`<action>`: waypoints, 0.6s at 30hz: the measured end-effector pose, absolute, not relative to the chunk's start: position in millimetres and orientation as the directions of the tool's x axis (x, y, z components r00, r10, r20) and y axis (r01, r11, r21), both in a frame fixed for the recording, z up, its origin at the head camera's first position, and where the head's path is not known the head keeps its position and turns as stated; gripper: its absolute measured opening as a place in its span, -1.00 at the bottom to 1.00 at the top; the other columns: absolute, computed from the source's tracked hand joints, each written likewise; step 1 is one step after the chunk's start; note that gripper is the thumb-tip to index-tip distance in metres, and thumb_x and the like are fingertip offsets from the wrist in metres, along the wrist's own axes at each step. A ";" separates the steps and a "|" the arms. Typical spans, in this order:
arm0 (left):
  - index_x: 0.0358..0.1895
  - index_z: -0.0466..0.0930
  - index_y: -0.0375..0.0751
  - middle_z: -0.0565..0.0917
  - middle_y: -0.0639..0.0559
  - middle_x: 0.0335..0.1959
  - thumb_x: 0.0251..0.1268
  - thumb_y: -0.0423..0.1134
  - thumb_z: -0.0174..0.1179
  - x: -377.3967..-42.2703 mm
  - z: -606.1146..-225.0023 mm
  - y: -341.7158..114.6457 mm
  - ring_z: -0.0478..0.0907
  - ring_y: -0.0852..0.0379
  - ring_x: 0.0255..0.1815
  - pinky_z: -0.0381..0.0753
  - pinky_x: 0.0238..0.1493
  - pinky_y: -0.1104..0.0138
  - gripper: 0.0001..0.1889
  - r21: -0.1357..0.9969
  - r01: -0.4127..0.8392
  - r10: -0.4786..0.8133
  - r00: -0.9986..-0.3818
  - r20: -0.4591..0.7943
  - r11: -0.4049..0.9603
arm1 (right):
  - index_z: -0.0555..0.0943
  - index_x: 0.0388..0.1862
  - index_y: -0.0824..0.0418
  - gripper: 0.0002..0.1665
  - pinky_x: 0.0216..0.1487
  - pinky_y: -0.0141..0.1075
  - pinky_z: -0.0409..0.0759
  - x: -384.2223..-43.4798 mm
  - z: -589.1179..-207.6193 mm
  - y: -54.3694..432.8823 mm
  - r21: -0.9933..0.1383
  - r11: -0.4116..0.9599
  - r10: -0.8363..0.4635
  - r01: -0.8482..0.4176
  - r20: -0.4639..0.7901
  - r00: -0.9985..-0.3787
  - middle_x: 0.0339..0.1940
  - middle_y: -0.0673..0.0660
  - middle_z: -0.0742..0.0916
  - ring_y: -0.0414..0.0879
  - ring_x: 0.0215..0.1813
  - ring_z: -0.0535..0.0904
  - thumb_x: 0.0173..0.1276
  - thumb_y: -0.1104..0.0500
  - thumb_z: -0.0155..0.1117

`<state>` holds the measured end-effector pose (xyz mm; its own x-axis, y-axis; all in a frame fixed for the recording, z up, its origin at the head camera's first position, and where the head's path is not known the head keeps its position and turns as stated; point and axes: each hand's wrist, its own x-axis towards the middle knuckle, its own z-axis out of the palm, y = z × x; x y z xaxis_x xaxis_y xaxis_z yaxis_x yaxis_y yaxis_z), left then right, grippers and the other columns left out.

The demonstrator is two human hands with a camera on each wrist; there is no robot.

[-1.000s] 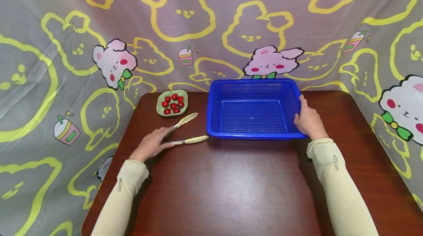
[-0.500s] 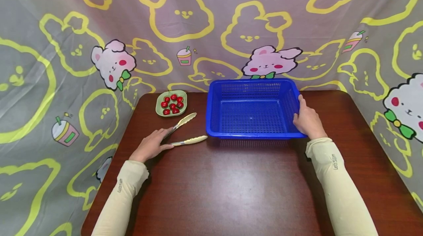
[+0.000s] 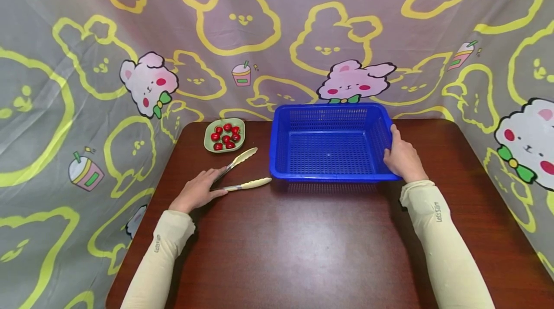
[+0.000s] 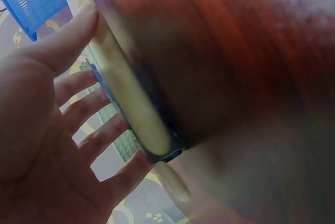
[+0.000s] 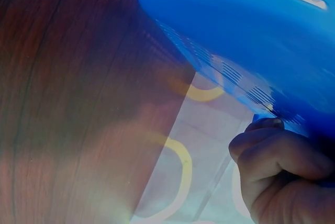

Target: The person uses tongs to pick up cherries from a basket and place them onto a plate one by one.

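Observation:
My left hand (image 3: 198, 191) holds a pair of tongs (image 3: 255, 183) with cream-coloured tips and metal arms, spread apart over the table's left side. In the left wrist view the thumb lies on the tongs' cream handle (image 4: 125, 85), with the fingers reaching behind it. On the right, my right hand (image 3: 404, 159) grips the right rim of a blue perforated plastic basket (image 3: 320, 177). Seen from the right wrist, the fingers curl at the edge of the blue basket (image 5: 235, 30). Nothing lies inside the basket.
A small green dish (image 3: 208, 143) at the back left bears several glossy, round red fruits (image 3: 227, 127). Everything stands on a dark brown wooden table (image 3: 303, 251). A grey curtain (image 3: 268, 68) with cartoon prints surrounds the table's back and sides.

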<state>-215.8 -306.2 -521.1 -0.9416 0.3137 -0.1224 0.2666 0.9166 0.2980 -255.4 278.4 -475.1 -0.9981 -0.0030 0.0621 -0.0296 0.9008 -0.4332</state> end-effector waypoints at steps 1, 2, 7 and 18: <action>0.62 0.22 0.01 0.47 -0.21 0.45 0.41 0.14 0.30 -216.2 -520.6 -306.0 0.34 -0.36 0.49 0.38 0.27 -0.39 -0.19 0.298 0.261 0.310 -0.942 -0.130 0.918 | -0.13 0.65 0.45 -0.07 0.04 0.42 0.45 -255.6 -475.4 278.8 -0.432 0.902 -0.001 -0.027 0.060 -0.998 0.09 0.79 0.51 0.68 0.02 0.53 0.45 0.27 0.04; 0.63 0.21 0.01 0.46 -0.22 0.46 0.41 0.16 0.29 -216.5 -519.9 -305.8 0.33 -0.37 0.50 0.37 0.27 -0.40 -0.18 0.297 0.259 0.308 -0.942 -0.132 0.919 | -0.13 0.65 0.45 -0.07 0.04 0.43 0.45 -255.8 -475.6 279.3 -0.431 0.902 0.000 -0.026 0.059 -0.998 0.11 0.79 0.51 0.69 0.04 0.52 0.45 0.26 0.03; 0.65 0.15 0.01 0.40 -0.22 0.53 0.44 0.21 0.22 -219.7 -507.1 -300.0 0.30 -0.36 0.52 0.31 0.35 -0.35 -0.16 0.245 0.274 0.297 -0.953 -0.062 0.930 | -0.14 0.69 0.36 -0.07 0.07 0.46 0.41 -253.0 -474.2 279.8 -0.424 0.905 0.031 0.015 0.032 -0.999 0.27 0.73 0.41 0.71 0.11 0.45 0.48 0.21 0.04; 0.68 0.10 0.08 0.17 -0.05 0.68 0.49 0.20 0.14 -228.1 -433.2 -289.1 0.06 -0.17 0.68 -0.10 0.60 -0.21 -0.20 0.084 0.279 0.243 -0.923 0.299 0.957 | -0.33 0.72 0.16 -0.03 0.28 0.46 0.26 -248.6 -461.8 282.1 -0.534 0.845 0.034 0.012 0.030 -0.999 0.47 0.68 0.18 0.62 0.41 0.25 0.67 -0.28 -0.22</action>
<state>-228.1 -289.1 -433.2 -0.9227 0.2429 0.2992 0.2790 0.9566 0.0838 -248.6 282.1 -461.8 -0.9990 0.0338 0.0303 0.0125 0.8455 -0.5338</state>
